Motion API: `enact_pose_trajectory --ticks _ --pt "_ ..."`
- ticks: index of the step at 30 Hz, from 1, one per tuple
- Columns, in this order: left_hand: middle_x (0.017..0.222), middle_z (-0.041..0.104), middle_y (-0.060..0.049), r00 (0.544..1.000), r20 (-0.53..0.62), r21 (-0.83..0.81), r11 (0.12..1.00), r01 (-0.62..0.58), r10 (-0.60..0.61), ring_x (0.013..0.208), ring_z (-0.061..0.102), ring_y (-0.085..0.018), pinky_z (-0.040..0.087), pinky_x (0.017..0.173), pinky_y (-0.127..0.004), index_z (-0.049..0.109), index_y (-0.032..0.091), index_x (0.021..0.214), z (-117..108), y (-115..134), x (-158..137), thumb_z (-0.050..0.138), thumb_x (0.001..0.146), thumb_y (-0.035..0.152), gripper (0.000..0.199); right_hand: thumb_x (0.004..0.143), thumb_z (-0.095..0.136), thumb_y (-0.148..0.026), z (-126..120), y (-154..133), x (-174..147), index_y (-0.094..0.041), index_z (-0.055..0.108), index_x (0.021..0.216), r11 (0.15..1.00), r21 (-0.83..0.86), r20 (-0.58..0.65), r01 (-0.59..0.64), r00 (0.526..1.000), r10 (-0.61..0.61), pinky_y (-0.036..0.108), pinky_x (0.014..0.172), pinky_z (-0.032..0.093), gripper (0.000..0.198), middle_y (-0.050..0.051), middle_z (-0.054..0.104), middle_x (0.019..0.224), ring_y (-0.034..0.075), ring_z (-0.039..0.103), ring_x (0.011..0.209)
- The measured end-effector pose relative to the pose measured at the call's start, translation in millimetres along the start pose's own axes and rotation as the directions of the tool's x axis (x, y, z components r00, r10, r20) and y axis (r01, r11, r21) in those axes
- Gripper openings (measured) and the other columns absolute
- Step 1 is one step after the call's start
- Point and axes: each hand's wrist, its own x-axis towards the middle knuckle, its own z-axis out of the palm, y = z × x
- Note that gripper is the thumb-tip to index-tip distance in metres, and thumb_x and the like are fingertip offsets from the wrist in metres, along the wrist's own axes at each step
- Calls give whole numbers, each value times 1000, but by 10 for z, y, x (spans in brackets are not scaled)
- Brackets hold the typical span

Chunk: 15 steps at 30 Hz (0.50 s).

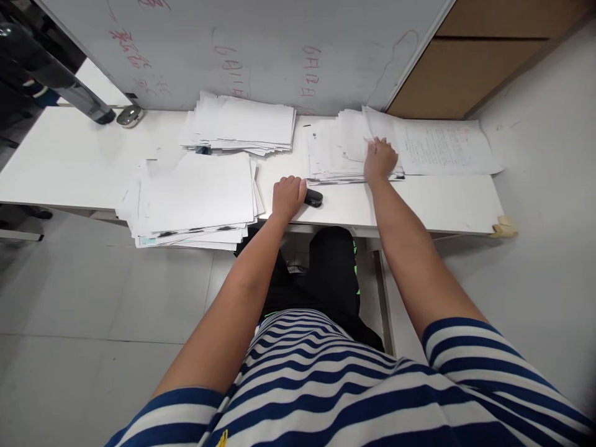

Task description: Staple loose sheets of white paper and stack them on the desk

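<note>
My left hand (289, 197) is closed around a black stapler (314, 198) at the front of the desk. Only the stapler's rounded end shows; the rest is under my fingers. On the right, my right hand (380, 160) is curled at the edge of a lifted sheet of paper (382, 124), fingers pinched together on it. Beneath that hand is a loose stack of papers (330, 149). A printed sheet (447, 146) with red marks lies to the right of the stack and bends up at the wall.
Two more paper stacks lie on the left: one at the back (251, 121), one in front (195, 192) overhanging the desk edge. A computer mouse (130, 116) sits far left. Behind the desk (74, 161) stands a whiteboard (270, 56) with red writing. A wall (549, 143) bounds the right.
</note>
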Motion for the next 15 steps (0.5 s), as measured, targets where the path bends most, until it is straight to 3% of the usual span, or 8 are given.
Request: enact_pose_trajectory --ticks 4,10,13,15 --pt "99 65 -12 1000 -2 -20 1000 -11 10 102 55 -28 36 84 -40 62 21 94 4 -7 0 26 104 36 40 103 19 -44 30 14 -91 -19 57 137 998 65 -80 17 997 -12 66 117 15 56 16 50 149 31 38 145" --pt "99 65 -12 1000 -4 -25 1000 -12 12 102 56 -28 35 83 -40 62 21 94 11 -11 0 27 104 35 39 103 21 -41 -11 33 -228 -22 62 130 989 116 -121 97 989 -83 57 120 18 52 12 59 141 24 46 140" --pt "99 65 -12 1000 -6 -27 1000 -14 14 102 56 -28 35 84 -40 62 20 94 9 -10 -1 27 104 36 40 102 23 -44 -45 16 -310 -22 67 116 972 212 -137 99 988 -71 56 120 20 51 10 67 127 23 53 132" --pt "99 66 -12 1000 -13 -23 1000 -14 14 102 56 -27 36 84 -39 63 20 94 5 -8 -3 26 104 36 41 101 26 -44 -73 -24 -338 -21 69 99 957 285 -137 44 991 -4 54 115 32 49 8 71 108 24 60 120"
